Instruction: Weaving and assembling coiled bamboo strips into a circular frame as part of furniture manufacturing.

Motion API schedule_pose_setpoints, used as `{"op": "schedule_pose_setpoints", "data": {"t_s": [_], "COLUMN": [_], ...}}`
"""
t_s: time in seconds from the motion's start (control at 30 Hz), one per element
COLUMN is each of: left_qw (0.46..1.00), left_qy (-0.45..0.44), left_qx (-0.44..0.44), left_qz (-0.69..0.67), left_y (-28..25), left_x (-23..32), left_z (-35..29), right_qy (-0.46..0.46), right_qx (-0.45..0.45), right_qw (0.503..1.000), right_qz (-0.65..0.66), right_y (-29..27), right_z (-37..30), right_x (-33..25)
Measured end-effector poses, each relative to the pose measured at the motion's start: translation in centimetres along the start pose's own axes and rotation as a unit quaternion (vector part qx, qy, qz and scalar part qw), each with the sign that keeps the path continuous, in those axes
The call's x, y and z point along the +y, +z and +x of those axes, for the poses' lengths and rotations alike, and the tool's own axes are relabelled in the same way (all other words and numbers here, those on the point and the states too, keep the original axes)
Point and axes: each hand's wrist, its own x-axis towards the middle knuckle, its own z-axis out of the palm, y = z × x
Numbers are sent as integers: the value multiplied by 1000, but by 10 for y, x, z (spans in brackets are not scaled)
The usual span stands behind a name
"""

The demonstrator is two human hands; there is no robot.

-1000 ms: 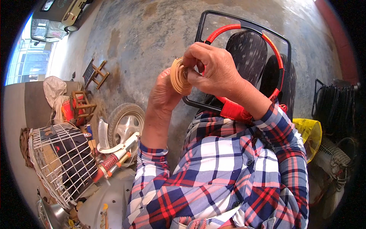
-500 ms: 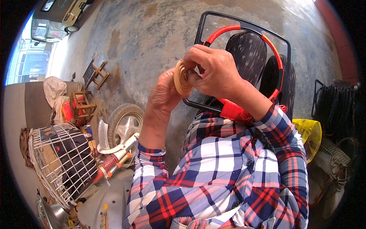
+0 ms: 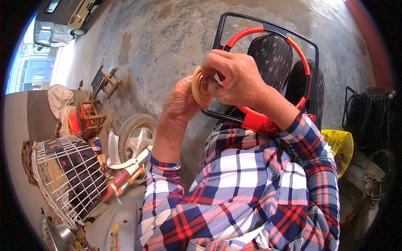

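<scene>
coil of tan strands [image 3: 201, 91] in both hands [image 3: 181, 100] [image 3: 236, 78], vehicle markings [image 3: 68, 4] illegibly small

smooth coil [image 3: 201, 94], glossy frame [image 3: 317, 62], rough concrete floor [image 3: 167, 54], matt cloth shirt [image 3: 247, 171]

A long-sleeved navy, red and white plaid shirt [image 3: 245, 178] tops white-flecked dark trousers [image 3: 271, 56].

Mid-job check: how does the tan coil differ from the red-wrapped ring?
The tan coil is small, while the red-wrapped ring is much wider. The coil is plain tan; the ring shows red wrapping with black stretches. The coil is held between the left hand and right hand, whereas the ring sits inside a black frame. Both are rounded.
</scene>
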Motion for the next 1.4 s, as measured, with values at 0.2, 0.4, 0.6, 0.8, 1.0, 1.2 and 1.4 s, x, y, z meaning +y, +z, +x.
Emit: {"op": "schedule_pose_setpoints", "data": {"t_s": [0.2, 0.4, 0.6, 0.8, 1.0, 1.2, 1.4], "left_qw": [998, 998, 977, 957, 915, 875, 856], "left_qy": [-17, 32, 147, 251, 306, 294, 283], "left_qx": [-20, 45, 32, -27, 96, 167, 189], "left_qz": [-57, 42, 152, 143, 245, 347, 388], "left_y": [-19, 12, -7, 11, 21, 28, 40], "left_x": [-4, -1, -10, -23, -38, -29, -19], "left_z": [2, -5, -6, -14, -12, -17, -21], "right_qy": [-2, 101, 195, 237, 227, 215, 196], "right_qx": [-13, 0, -2, 20, 33, 19, 17], "right_qw": [1000, 994, 977, 959, 959, 972, 978], "right_qz": [-7, 32, 91, 156, 166, 93, 66], "right_y": [-3, -1, 1, 11, 12, 5, 0], "right_z": [1, 1, 3, 2, -2, 0, -1], "right_x": [-2, -4, -4, 5, 0, -6, -11]}}
